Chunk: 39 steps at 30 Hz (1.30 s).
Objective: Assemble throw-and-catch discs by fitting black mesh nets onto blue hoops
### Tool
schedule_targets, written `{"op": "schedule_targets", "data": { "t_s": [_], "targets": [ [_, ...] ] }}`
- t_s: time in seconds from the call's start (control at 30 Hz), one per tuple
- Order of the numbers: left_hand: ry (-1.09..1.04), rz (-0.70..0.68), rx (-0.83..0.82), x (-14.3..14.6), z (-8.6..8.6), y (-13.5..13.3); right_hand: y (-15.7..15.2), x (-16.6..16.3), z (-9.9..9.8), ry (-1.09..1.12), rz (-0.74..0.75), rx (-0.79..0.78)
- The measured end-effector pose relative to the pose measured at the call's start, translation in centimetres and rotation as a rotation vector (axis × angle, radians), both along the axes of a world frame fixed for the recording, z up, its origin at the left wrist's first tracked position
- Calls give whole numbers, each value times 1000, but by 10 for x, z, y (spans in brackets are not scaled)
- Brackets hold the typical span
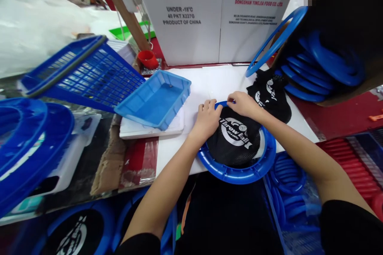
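Note:
A blue plastic ring [236, 176] lies at the near edge of the white work surface. Across its opening is a round black mesh cloth [233, 153] printed "Throw Ball"; a gap shows between cloth and ring on the right. My left hand [208, 117] curls its fingers over the ring's far left rim. At the far rim, my right hand [243, 104] pinches the cloth's edge against the ring, its fingertips partly hidden. More black printed cloths [269, 95] lie in a loose pile just beyond my right forearm.
Left of the ring stands a light blue tray [155, 101], with a blue basket [89, 73] behind it. White cartons [191, 44] wall off the back. Blue rings [308, 71] fill a box at right, one ring [277, 42] leaning outside. Finished-looking discs [74, 231] sit below left.

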State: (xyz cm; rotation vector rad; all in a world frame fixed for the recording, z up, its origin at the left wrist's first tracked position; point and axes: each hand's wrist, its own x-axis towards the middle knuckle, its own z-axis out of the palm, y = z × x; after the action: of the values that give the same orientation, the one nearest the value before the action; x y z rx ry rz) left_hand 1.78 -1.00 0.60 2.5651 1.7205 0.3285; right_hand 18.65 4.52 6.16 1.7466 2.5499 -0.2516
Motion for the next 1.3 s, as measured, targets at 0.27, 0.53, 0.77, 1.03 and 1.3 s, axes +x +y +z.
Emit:
{"op": "schedule_targets", "data": {
  "t_s": [0.27,0.53,0.77,1.03,1.3],
  "targets": [
    [-142,168,-22,9,0,-8,-102,48,3,-366,-394,87],
    [-42,213,-24,-17,29,-12,-77,79,-7,-362,-261,-42],
    [-80,-42,144,-31,32,0,-15,77,-27,-170,178,173],
    [-143,-452,-45,-24,10,2,18,66,-31,494,438,-229],
    [9,-314,-90,-29,18,4,-3,106,-28,510,336,-323]
  ]
}}
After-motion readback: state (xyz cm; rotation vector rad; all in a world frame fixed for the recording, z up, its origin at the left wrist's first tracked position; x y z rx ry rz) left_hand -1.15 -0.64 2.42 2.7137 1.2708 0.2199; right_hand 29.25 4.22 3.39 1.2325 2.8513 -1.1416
